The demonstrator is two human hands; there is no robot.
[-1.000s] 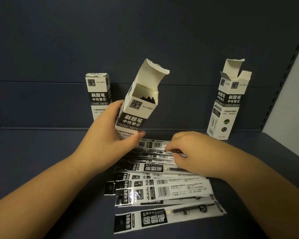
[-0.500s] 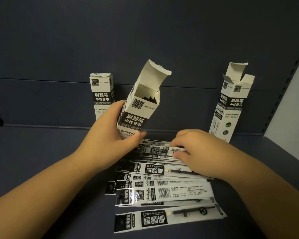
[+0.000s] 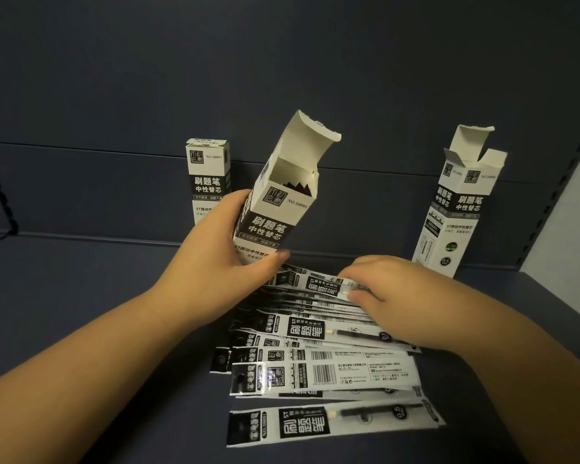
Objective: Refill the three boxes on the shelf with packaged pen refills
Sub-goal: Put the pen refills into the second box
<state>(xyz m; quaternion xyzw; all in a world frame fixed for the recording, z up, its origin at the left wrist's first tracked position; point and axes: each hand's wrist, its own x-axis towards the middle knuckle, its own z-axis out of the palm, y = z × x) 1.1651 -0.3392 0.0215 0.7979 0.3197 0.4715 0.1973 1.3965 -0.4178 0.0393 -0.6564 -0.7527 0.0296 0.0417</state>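
My left hand (image 3: 220, 252) grips the middle box (image 3: 275, 209), tilted to the right with its lid flap open; dark refill tips show inside. My right hand (image 3: 392, 289) pinches one packaged refill (image 3: 322, 285) at the top of the fanned pile of packaged refills (image 3: 318, 366) on the shelf and lifts its end slightly. A closed box (image 3: 208, 172) stands upright behind my left hand. A third box (image 3: 459, 209) stands at the right with its flaps open.
The dark blue shelf floor (image 3: 81, 313) meets the back panel (image 3: 282, 78) just behind the boxes. A pale side wall (image 3: 576, 212) with a slotted upright closes the right end.
My right hand has slid left and taken hold of the top refill packet, raising it a little off the pile. The left hand keeps the tilted box almost still.
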